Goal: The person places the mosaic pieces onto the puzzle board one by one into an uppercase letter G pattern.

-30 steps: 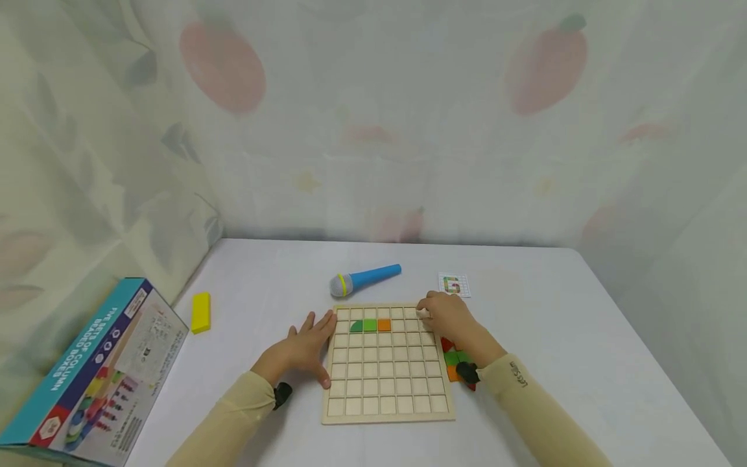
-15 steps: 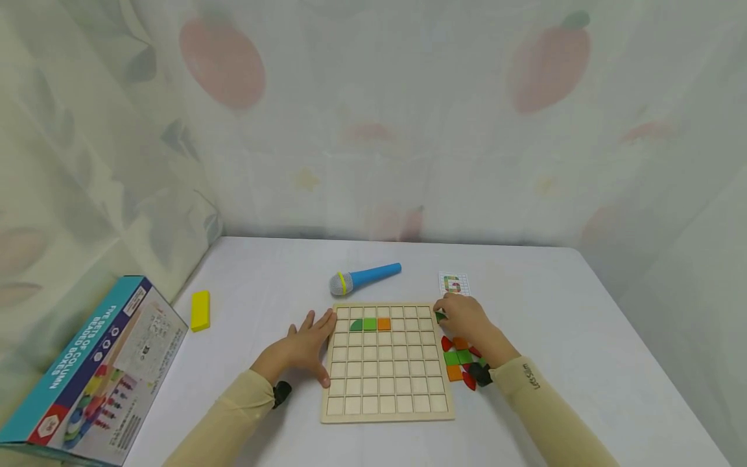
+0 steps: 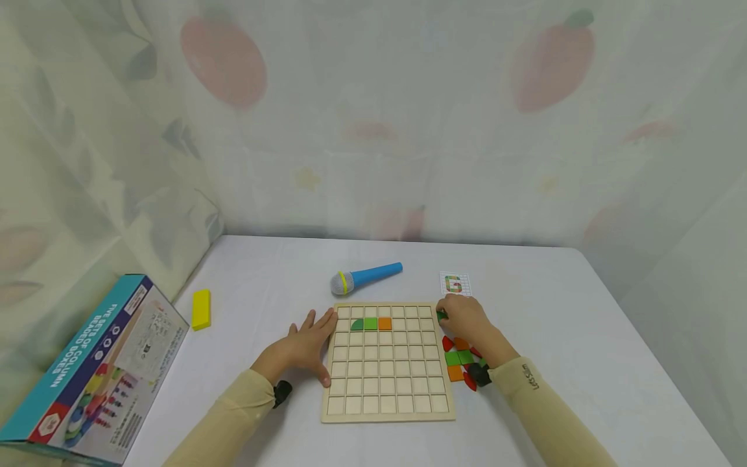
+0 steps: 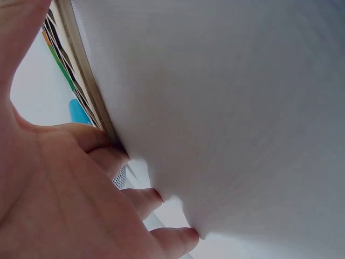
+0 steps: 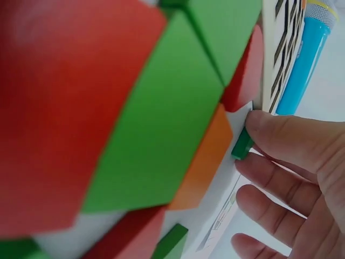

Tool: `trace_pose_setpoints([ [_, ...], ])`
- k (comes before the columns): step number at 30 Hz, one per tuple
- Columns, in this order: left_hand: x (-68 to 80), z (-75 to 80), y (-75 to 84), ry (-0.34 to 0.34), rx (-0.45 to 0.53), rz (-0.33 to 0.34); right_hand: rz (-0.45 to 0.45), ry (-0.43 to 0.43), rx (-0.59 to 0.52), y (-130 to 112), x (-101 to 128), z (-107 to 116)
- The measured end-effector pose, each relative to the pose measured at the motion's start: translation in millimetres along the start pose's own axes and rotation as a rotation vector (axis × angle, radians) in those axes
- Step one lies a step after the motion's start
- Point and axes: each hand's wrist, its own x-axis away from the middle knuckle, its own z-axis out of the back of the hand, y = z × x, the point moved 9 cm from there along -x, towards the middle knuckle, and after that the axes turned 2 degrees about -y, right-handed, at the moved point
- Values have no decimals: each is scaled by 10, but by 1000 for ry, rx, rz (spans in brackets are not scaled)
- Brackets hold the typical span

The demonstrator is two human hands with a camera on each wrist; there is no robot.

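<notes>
A wooden grid board lies flat on the white table. Its upper rows hold a dark green rounded tile, a light green square tile and an orange square tile. My left hand rests at the board's left edge, fingers spread. Just off the top right corner, my right hand pinches a dark green tile between thumb and index finger. Below that hand, a pile of loose tiles in red, green and orange sits against the board's right side, partly hidden by the wrist.
Behind the right hand lies a small printed card with a coloured pattern on a grid. A blue toy microphone is beyond the board. On the left are a yellow block and a large cardboard box.
My right hand has shifted right, from over the board's top right cells to just outside its edge, where the dark green tile shows at its fingers. My left hand stays put.
</notes>
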Motion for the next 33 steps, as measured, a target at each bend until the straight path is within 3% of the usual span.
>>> trace_pose_setpoints([
  [5,1,-3,-4,0,0,3,-25,17,29,6,-5,22],
  [13,10,2,-5,-7,-6,13,21,71,57,-127,-52,77],
  [21,-6,8,16,-13,-4,16,98,106,45,-465,-117,91],
  [33,-10,-6,2,-12,-10,15,164,71,52,-856,-208,9],
])
